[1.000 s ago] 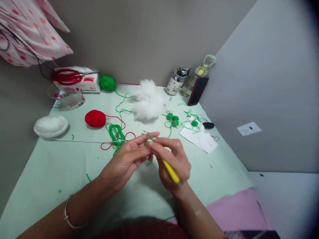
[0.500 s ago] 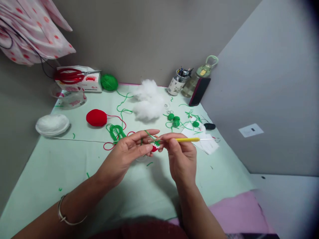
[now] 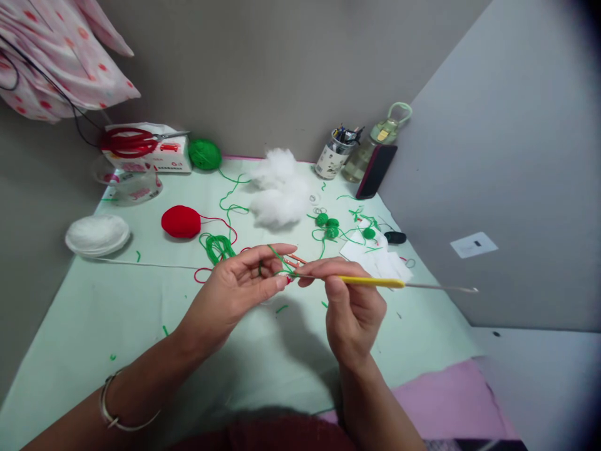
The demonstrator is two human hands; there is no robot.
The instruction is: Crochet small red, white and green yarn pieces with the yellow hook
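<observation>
Pale green table [image 3: 117,313]: left hand [image 3: 230,291] pinches a crochet piece [image 3: 290,279]; right hand [image 3: 354,313], grip closed, holds a yellow hook [image 3: 378,282], red yarn [image 3: 181,222] at their ten o'clock.

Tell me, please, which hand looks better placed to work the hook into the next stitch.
Probably the right hand: it grips the yellow-handled hook, one end of which reaches the small crochet piece. The left hand seems occupied, pinching that piece with green yarn over its index finger.

Bare hands [image 3: 355,308], a thin silvery bangle [image 3: 113,423] around the left forearm [image 3: 154,369], and dark red clothing [image 3: 282,435].
</observation>
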